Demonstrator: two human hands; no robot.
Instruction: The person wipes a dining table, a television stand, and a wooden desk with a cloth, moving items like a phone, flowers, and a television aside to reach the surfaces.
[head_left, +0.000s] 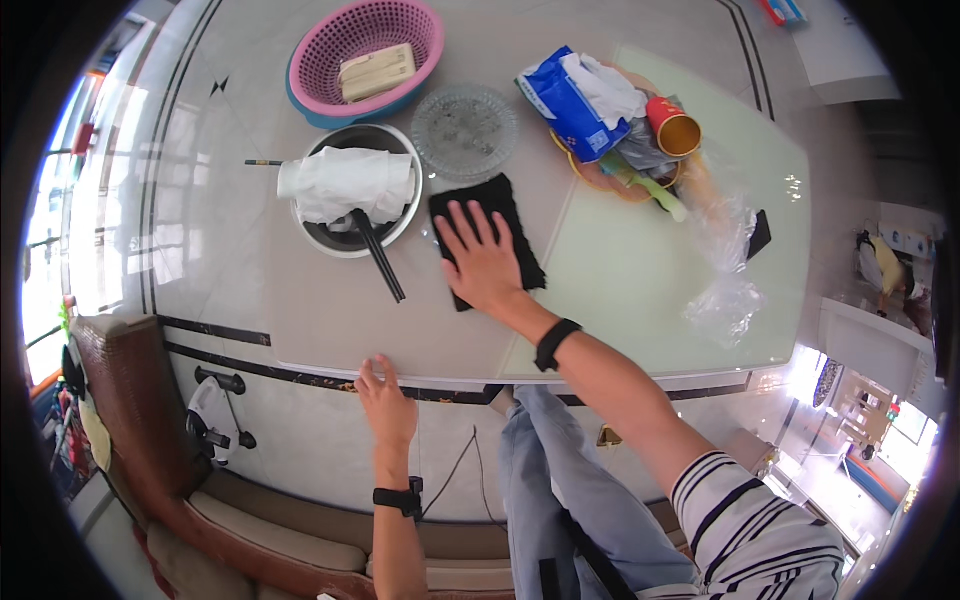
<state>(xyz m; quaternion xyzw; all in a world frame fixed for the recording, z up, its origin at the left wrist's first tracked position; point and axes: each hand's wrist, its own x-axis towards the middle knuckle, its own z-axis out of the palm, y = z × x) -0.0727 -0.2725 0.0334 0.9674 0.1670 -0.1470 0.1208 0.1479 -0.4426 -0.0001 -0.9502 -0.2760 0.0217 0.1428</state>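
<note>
My right hand (483,265) lies flat with fingers spread on a folded black cloth (519,236), pressing it to the table (360,335). Down at the table's near edge is my left hand (386,402), its fingers stretched out and holding nothing; whether the fingertips touch the edge I cannot tell. Left of the cloth stands a metal bowl (335,243) with white tissue (352,184) over it and black chopsticks (379,256) sticking out. Just beyond the cloth sits a clear glass plate (466,132).
A pink basket (428,50) nested in a blue basin (322,121) holds a beige package (378,72). At the far right, a blue tissue pack (573,103), a red cup (673,128) and crumpled clear plastic (725,290) crowd the table. A brown sofa (125,400) is at near left.
</note>
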